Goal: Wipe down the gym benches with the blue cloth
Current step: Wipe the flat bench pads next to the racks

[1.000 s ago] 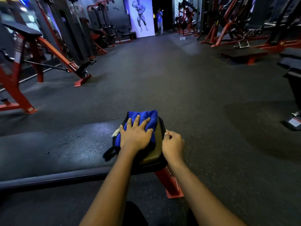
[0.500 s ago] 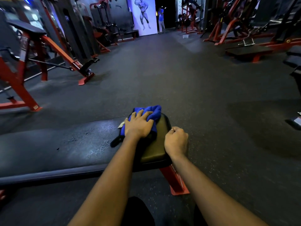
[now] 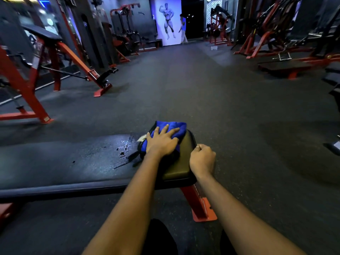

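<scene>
A long black padded bench (image 3: 64, 162) on red legs runs across the view from the left. The blue cloth (image 3: 176, 128) lies bunched on its right end, over a dark strap. My left hand (image 3: 162, 141) presses flat on the cloth with straight, spread fingers. My right hand (image 3: 202, 160) is curled over the right edge of the bench pad, gripping it. Wet marks shine on the pad just left of the cloth.
Red-framed gym machines (image 3: 36, 74) stand at the left and along the back right. A low flat bench (image 3: 283, 68) sits at the far right. A person (image 3: 183, 28) stands by a wall poster at the far end of the dark rubber floor (image 3: 202, 92).
My left hand has spread flatter on the cloth and shifted a little along the pad end. My right hand keeps its hold on the bench edge. The view has drifted slightly.
</scene>
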A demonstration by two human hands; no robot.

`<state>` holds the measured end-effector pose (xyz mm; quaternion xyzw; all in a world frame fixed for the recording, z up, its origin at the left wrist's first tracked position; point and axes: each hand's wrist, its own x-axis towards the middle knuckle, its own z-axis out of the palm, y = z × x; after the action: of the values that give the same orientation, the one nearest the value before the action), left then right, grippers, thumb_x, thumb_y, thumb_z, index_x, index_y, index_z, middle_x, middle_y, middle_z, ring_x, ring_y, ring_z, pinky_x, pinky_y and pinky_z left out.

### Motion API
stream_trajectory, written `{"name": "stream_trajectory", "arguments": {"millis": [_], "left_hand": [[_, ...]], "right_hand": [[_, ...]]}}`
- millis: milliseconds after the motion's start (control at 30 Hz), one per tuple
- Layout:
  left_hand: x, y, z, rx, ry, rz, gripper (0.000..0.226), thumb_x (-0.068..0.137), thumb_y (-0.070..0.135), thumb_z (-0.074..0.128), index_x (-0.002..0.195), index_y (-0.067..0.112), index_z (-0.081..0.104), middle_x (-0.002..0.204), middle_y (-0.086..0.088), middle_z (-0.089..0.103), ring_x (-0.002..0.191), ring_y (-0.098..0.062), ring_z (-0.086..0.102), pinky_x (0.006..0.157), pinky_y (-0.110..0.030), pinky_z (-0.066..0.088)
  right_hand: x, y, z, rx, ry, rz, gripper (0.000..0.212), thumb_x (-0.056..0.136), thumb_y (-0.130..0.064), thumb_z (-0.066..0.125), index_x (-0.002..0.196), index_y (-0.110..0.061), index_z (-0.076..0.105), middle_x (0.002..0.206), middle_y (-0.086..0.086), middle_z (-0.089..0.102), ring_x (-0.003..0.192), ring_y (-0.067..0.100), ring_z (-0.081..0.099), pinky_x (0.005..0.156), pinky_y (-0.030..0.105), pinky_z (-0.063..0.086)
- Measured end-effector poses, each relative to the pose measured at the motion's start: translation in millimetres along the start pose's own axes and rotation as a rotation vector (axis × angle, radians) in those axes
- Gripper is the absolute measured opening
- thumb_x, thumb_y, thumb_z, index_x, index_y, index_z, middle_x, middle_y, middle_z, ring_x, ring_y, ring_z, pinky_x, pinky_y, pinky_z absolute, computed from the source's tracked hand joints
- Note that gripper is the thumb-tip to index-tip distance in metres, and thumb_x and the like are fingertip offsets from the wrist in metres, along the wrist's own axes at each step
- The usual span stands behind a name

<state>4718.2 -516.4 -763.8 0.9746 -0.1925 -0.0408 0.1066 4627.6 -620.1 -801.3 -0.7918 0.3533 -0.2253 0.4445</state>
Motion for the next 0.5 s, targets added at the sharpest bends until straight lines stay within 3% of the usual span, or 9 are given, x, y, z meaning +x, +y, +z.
{"name": "stream_trajectory", "arguments": {"millis": [133,333,400,500], "left_hand": [[-24.8,-37.8,-0.7,0.000,0.055,0.031,0.049,0.099,0.044,0.038,0.146,0.053,0.028,0.163,0.015,0.011,0.151,-0.015,0.008,0.120,-0.049,0.008],[-34.7,-20.8,-1.6,-0.053,0.150,-0.297,0.056,0.095,0.037,0.032,0.150,0.042,0.026,0.165,0.002,0.010,0.151,-0.026,0.004,0.119,-0.057,0.003],[-47.4,-7.2,5.1,-0.048,0.160,-0.270,0.057,0.095,0.039,0.033,0.151,0.042,0.025,0.165,0.002,0.008,0.151,-0.026,0.004,0.118,-0.056,0.001],[-76.8,-11.6,17.5,0.017,0.204,-0.092,0.054,0.096,0.044,0.036,0.149,0.048,0.026,0.164,0.007,0.011,0.151,-0.020,0.008,0.119,-0.050,0.007]], "right_hand": [[2.0,0.3,-0.9,0.009,-0.012,0.010,0.028,0.099,-0.022,0.044,0.101,-0.015,0.071,0.097,0.012,0.069,0.076,0.027,0.058,0.067,0.032,0.046],[-0.8,0.9,-0.8,0.031,-0.012,0.006,0.029,0.100,-0.022,0.043,0.100,-0.015,0.071,0.095,0.010,0.068,0.075,0.026,0.059,0.065,0.034,0.048],[-1.8,0.8,-1.1,0.033,-0.016,0.002,0.030,0.100,-0.023,0.043,0.105,-0.015,0.071,0.098,0.011,0.068,0.080,0.029,0.061,0.066,0.033,0.047],[-1.2,2.2,-0.9,0.042,-0.007,0.009,0.030,0.100,-0.024,0.043,0.103,-0.016,0.071,0.099,0.012,0.069,0.084,0.031,0.062,0.068,0.034,0.047]]}}
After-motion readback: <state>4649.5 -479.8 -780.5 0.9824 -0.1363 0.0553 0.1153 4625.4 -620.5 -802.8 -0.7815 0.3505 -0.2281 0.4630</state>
